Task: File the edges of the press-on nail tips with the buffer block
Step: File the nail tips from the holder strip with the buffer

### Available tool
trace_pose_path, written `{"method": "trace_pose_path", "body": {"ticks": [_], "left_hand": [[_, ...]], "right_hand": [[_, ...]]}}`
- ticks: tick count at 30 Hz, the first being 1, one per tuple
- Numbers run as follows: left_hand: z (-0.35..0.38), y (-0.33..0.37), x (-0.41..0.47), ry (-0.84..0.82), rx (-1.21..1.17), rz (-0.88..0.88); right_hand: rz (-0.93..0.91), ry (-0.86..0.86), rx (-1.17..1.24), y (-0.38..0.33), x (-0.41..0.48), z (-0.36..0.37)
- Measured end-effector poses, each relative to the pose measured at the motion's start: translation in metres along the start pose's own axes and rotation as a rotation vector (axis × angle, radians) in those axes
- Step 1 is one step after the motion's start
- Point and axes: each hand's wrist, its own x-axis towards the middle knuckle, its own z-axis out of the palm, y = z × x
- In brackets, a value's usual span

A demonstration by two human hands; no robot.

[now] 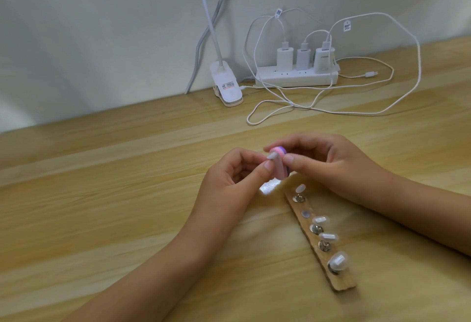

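pink-and-purple buffer block is held up above the surface at mid-frame, pinched between thumb and fingers of the right hand. left hand, fingers curled, pinches 1 nail tip against the block's pink face. wooden strip lies at 5 o'clock from the hands, carrying 4 more nail tips on metal stands. power strip at 12 o'clock, by the wall.
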Motion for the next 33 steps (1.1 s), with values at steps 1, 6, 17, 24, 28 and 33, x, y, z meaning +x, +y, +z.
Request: {"method": "trace_pose_path", "body": {"ticks": [1,6,17,24,28,33], "left_hand": [[0.0001,-0.0005,0.0004,0.005,-0.002,-0.002],[0.0000,0.0006,0.0003,0.003,0.017,0.000],[0.0001,-0.0003,0.0000,0.022,0.014,-0.004],[0.0011,0.0021,-0.0001,0.002,0.019,-0.016],[0.0013,0.0014,-0.0014,-0.018,0.051,-0.032],[0.0017,-0.0005,-0.0003,0.001,0.041,-0.002]], "right_hand": [[-0.003,0.007,0.004,0.0002,0.0002,0.0003],[-0.064,0.031,0.030,0.0003,-0.0011,-0.0021],[-0.173,0.117,0.044,-0.0008,-0.0023,-0.0017],[-0.175,0.096,0.052,-0.0004,-0.0017,-0.0024],[-0.160,0.052,0.045,0.0002,-0.0020,-0.0026],[-0.185,0.064,0.023,-0.0003,-0.0029,-0.0020]]}}
